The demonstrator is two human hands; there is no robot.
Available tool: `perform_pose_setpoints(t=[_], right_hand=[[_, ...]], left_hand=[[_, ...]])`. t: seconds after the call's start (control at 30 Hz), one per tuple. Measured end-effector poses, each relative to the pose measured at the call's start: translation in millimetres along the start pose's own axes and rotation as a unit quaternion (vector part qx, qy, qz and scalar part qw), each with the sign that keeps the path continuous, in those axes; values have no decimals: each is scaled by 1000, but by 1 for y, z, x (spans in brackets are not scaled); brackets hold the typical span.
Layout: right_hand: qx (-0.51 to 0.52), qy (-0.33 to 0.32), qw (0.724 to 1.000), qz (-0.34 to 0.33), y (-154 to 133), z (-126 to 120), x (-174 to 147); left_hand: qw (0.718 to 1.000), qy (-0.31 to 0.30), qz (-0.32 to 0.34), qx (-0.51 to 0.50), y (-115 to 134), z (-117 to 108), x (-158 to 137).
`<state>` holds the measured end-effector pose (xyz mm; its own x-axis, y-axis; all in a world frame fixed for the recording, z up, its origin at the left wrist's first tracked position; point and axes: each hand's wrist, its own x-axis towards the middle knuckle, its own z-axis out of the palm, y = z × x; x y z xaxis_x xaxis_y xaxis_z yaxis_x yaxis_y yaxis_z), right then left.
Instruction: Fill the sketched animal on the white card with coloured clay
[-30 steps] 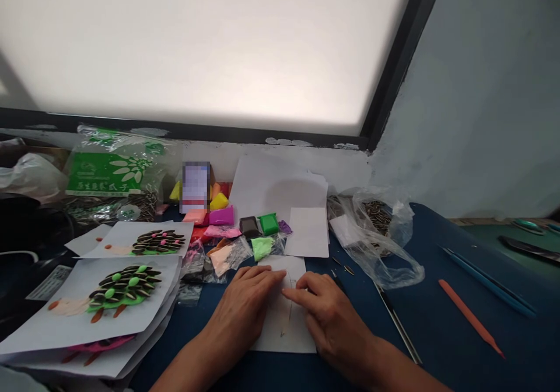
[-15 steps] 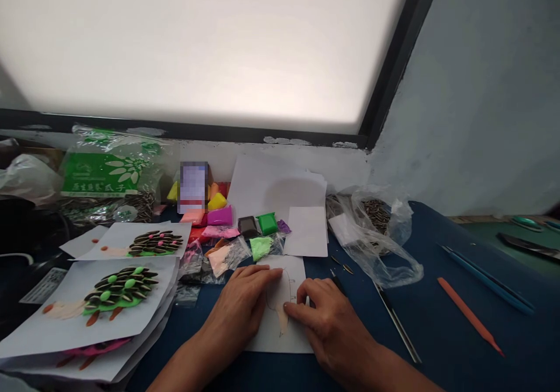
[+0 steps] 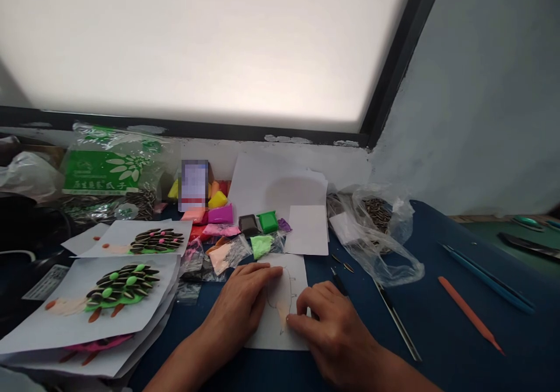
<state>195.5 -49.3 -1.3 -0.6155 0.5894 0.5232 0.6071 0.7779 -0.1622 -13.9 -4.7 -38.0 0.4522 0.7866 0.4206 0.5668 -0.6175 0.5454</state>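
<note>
A sheet of white paper point(image 3: 273, 338) lies before me with a pencil outline drawn on it. A thin patch of pale peach clay point(image 3: 281, 311) fills the pointed lower part of the outline. My left hand point(image 3: 245, 296) rests on the paper's left side, fingers stretched out together and holding nothing. On the right, my right hand point(image 3: 330, 325) has its thumb tip at the clay's right edge. Its other fingers are curled, with a gap between index finger and thumb and nothing held there. A dark-tipped pen point(image 3: 338, 281) lies just beyond this hand.
Packets of coloured clay point(image 3: 266, 221) lie behind the paper. Finished seed hedgehog pictures point(image 3: 122, 287) are stacked at left. A plastic bag of sunflower seeds point(image 3: 376, 214) stands back right. Tweezers point(image 3: 485, 278), an orange tool point(image 3: 470, 313) and a metal rod point(image 3: 398, 322) lie at right.
My right thumb has slid slightly down along the clay's edge, and the right hand has shifted a little toward me. My left hand stays in place.
</note>
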Motion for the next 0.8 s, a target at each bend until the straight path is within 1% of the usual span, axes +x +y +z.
perform_pose_setpoints(t=[0.23, 0.4, 0.47, 0.8], right_hand=[[-39, -7, 999, -27, -9, 5, -4], [-78, 32, 995, -60, -12, 14, -4], [-88, 31, 993, -72, -12, 17, -4], [-83, 37, 992, -89, -14, 19, -3]], left_hand=[[1000, -4, 3, 11, 3, -2, 0], [1000, -2, 9, 22, 3, 0, 2], [1000, -3, 12, 23, 3, 0, 2], [999, -11, 11, 33, 5, 0, 1]])
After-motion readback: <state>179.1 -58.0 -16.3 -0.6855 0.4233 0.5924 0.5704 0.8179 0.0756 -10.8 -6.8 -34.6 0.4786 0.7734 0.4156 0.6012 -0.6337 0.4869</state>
